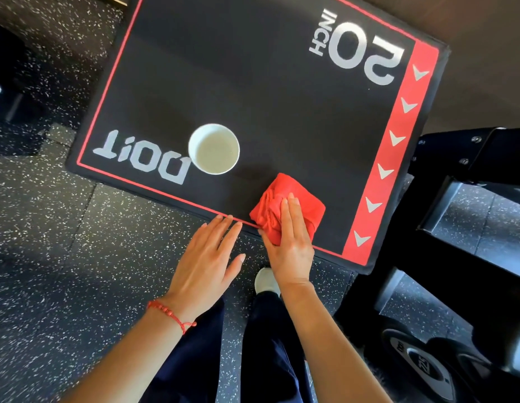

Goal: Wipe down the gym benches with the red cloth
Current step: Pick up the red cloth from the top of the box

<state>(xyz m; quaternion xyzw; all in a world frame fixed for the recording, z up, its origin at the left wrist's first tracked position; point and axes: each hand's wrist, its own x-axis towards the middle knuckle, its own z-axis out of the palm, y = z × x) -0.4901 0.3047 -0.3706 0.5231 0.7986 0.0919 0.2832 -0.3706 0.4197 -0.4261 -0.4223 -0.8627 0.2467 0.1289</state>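
A bunched red cloth (301, 203) lies on the near edge of a black padded box (253, 91) with red trim and "20 INCH" lettering. My right hand (290, 239) lies flat on the cloth with straight fingers, pressing it onto the box top. My left hand (206, 257) is spread open just left of it, fingertips touching the box's near edge by the red line. A red bead bracelet is on the left wrist.
A white cup (214, 148) holding pale liquid stands on the box left of the cloth. A black metal rack (468, 181) stands at right, with dumbbells (421, 365) below it. Speckled black rubber floor (49, 257) surrounds the box. My shoe (266, 282) is under the box edge.
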